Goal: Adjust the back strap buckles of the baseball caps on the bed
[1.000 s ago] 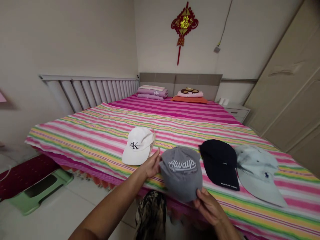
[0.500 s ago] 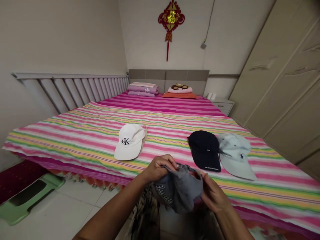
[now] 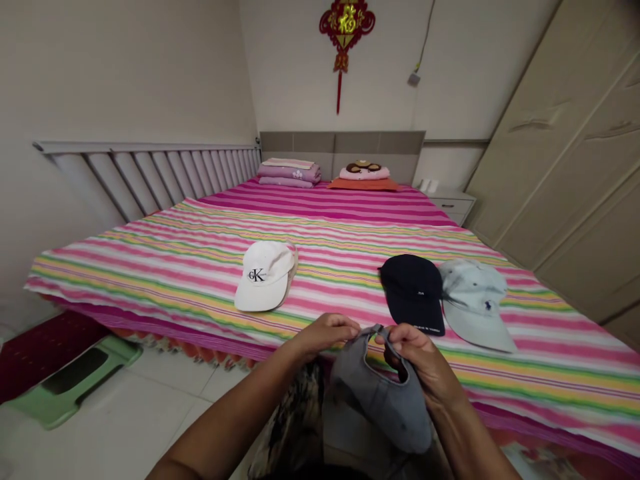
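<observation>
A grey baseball cap (image 3: 390, 407) hangs in front of the bed's near edge, its back opening and strap turned up toward me. My left hand (image 3: 327, 335) pinches the cap's edge at the left of the strap. On the strap's other side, my right hand (image 3: 417, 357) grips the band, thumb and fingers closed. On the bed, a white cap (image 3: 265, 275) with black letters lies to the left. A black cap (image 3: 413, 290) and a pale blue cap (image 3: 475, 303) lie side by side to the right, their brims facing me.
A striped sheet (image 3: 330, 267) covers the bed. Folded purple bedding (image 3: 290, 175) and a pink folded item (image 3: 365, 173) lie by the headboard. A green stool (image 3: 80, 377) stands on the floor at left; a wardrobe (image 3: 565, 180) rises at right.
The grey cap has been turned from its lettered front to its back opening and drawn down toward me. Both hands have shifted to the strap area. The other caps stay where they lay.
</observation>
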